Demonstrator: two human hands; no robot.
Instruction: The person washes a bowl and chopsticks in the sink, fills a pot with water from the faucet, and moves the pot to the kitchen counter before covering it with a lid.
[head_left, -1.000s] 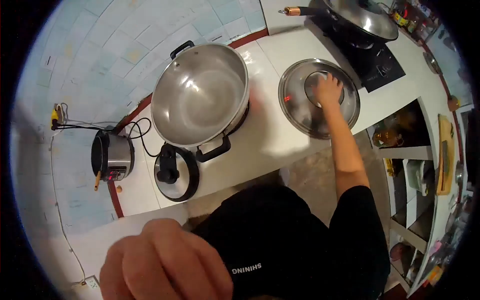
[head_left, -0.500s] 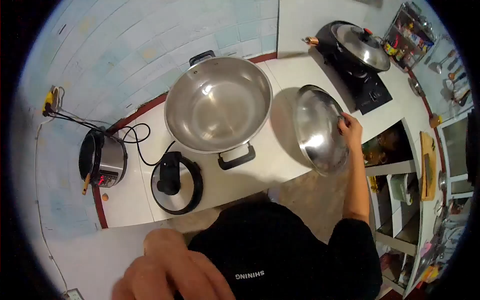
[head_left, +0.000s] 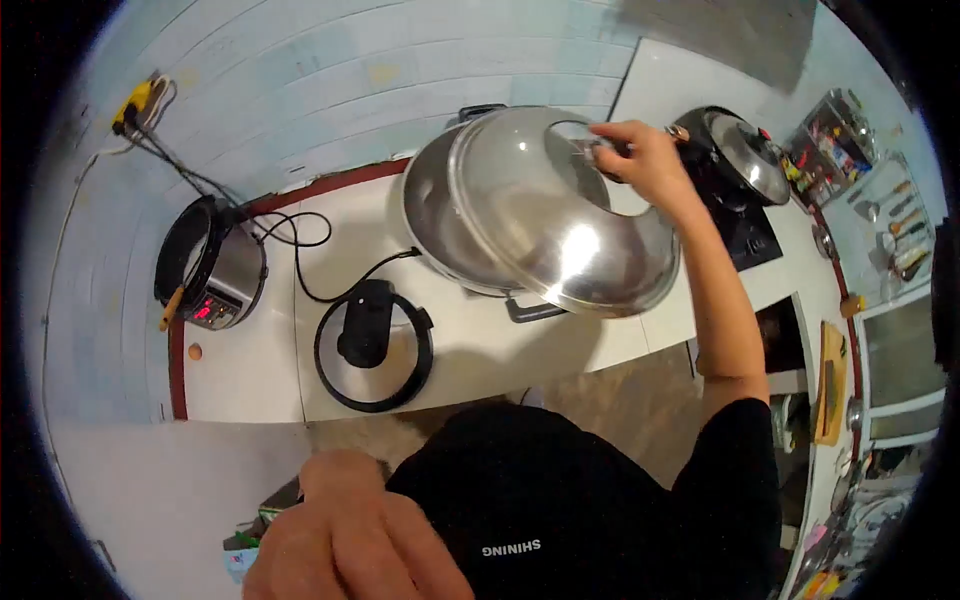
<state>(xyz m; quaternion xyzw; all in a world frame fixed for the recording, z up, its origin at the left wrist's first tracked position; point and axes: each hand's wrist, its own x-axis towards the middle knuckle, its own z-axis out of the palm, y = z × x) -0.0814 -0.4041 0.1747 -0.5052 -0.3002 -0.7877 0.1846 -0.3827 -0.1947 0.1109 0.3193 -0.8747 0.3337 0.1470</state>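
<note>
My right hand (head_left: 648, 165) grips the knob of a large domed steel lid (head_left: 540, 225) with a glass window. Tilted, the lid hangs over the right part of a wide steel wok (head_left: 432, 205), covering much of its opening. The wok has black side handles and rests on the white counter. Close to the camera at the bottom, my left hand (head_left: 350, 535) has its fingers bent and together. Their tips run out of the picture, so anything inside them is hidden.
A rice cooker (head_left: 225, 285) with a lit red display stands at the left, an egg (head_left: 195, 352) near it. A black-rimmed cooker lid (head_left: 420, 365) lies on the counter (head_left: 500, 350). At the back right, a lidded black pan (head_left: 745, 160) sits on a stove. Cords trail from a yellow socket (head_left: 135, 105).
My right hand has brought the lid up and left, from beside the wok to over it. My left hand stays low in the picture. The camera view has shifted.
</note>
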